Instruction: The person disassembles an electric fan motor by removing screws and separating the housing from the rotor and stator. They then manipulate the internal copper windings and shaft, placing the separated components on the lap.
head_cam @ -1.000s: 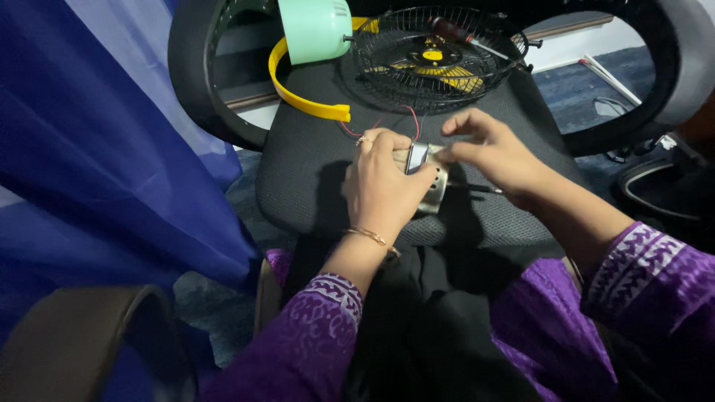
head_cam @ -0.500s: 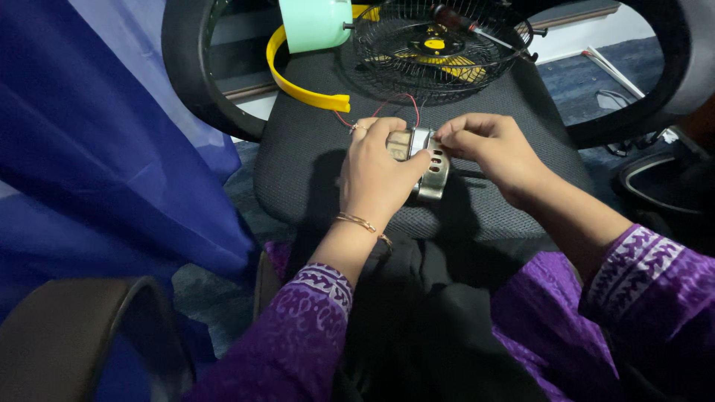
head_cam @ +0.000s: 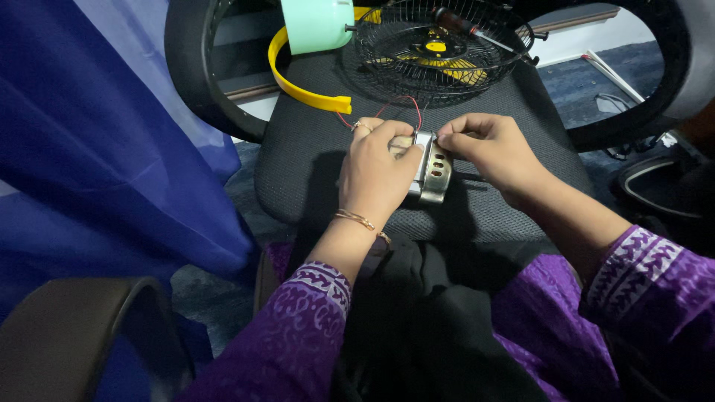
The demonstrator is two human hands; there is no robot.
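Note:
My left hand (head_cam: 378, 167) is wrapped around a small metal fan motor (head_cam: 432, 173) that rests on the black mesh seat of an office chair (head_cam: 313, 164). My right hand (head_cam: 491, 149) pinches the top edge of the motor's metal housing with its fingertips. Thin red wires (head_cam: 395, 108) run from the motor toward the far edge of the seat. Much of the motor is hidden under my left palm.
At the back of the seat lie a black wire fan grille (head_cam: 439, 45) with a yellow hub, a screwdriver (head_cam: 465, 26) across it, a mint green housing (head_cam: 319, 24) and a curved yellow plastic piece (head_cam: 298, 85). Blue cloth (head_cam: 97, 149) hangs at the left.
The view has shifted slightly. My right hand's fingers have moved onto the top of the motor housing; my left hand keeps its hold.

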